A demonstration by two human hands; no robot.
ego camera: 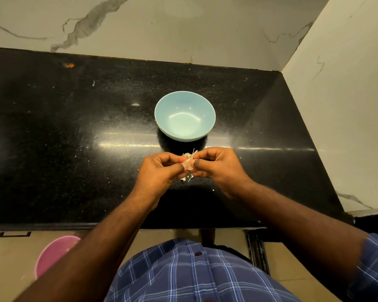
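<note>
Item: small pale papery-skinned piece (pixel 189 164), held over the black countertop (pixel 74 127) near the middle of its front edge, with dry flakes sticking out above and below. It is pinched from both sides by the left hand (pixel 162 171) and right hand (pixel 218 166), thumbs and fingers curled onto it. Light blue bowl (pixel 168 105), upright, near the hands on the back-edge side; pink tub (pixel 50 256) on the floor below the front edge, left.

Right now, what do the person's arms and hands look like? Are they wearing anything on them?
The left hand and right hand are bare: no gloves, no watch at either wrist. The forearms are bare too. High on the right arm sits the sleeve of a blue checked shirt with thin white lines. The left arm's sleeve is out of view.
</note>
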